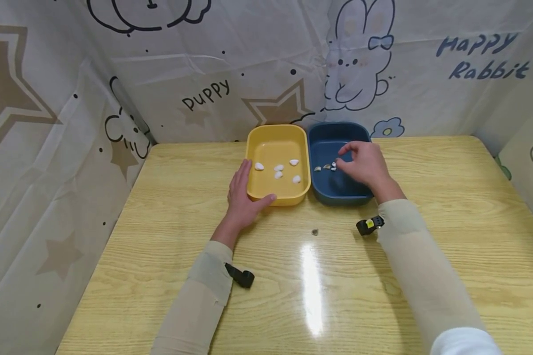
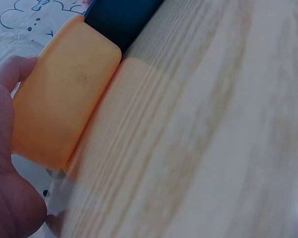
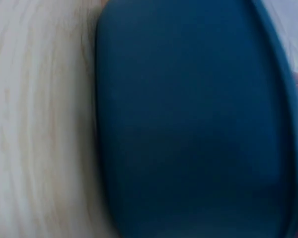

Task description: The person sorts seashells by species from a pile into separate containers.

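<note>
My left hand (image 1: 241,199) rests against the near left corner of a yellow tub (image 1: 277,193), its fingers along the left wall and its thumb by the front rim. In the left wrist view the thumb touches the orange-looking tub wall (image 2: 69,89). Several small white shells (image 1: 279,168) lie spread inside. Over the dark blue tub (image 1: 341,193), my right hand (image 1: 365,162) reaches in with bent index finger and thumb, a gap between their tips. Several small brownish and pale shells (image 1: 326,166) lie below, some right at the thumb tip. The blue wall (image 3: 188,119) fills the right wrist view.
One small dark shell (image 1: 315,231) lies on the wooden table (image 1: 160,246) in front of the tubs. Both tubs stand side by side at the table's back edge, against a printed cloth (image 1: 271,59). A wrist camera (image 1: 369,225) juts from each forearm.
</note>
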Action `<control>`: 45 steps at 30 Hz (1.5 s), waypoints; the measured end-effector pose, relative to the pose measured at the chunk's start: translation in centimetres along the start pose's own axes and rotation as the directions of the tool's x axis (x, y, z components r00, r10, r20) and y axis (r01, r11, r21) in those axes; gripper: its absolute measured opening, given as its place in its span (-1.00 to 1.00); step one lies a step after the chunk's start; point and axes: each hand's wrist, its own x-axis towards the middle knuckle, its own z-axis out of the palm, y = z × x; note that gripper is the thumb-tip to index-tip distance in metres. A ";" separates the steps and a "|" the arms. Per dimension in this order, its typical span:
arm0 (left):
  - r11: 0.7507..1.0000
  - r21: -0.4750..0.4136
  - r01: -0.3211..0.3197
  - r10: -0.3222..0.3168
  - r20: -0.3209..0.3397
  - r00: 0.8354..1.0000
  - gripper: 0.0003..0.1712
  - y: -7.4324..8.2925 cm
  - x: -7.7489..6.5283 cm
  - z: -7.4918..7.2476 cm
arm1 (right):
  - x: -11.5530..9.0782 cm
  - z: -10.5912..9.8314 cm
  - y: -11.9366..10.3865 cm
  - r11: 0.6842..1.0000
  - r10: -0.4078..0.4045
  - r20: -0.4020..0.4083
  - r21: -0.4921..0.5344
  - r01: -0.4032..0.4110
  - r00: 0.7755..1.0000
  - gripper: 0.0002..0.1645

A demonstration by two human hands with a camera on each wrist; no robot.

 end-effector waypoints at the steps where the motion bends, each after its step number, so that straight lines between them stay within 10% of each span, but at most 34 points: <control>1: 1.000 0.000 -0.003 0.003 0.000 1.000 0.24 0.0 0.0 0.0 | -0.2 -0.1 -0.1 1.000 -0.004 0.000 0.005 0.004 1.000 -0.75; 29: 1.000 0.006 0.013 -0.013 0.009 1.000 0.24 -0.1 -0.3 -0.2 | -10.0 0.1 -4.7 0.967 -0.218 -0.009 0.134 0.217 0.976 -0.79; 45: 1.000 -0.009 -0.026 0.026 -0.004 1.000 0.23 0.0 -0.1 0.1 | -12.7 1.8 -4.5 0.984 -0.107 0.146 0.159 0.083 0.984 -0.67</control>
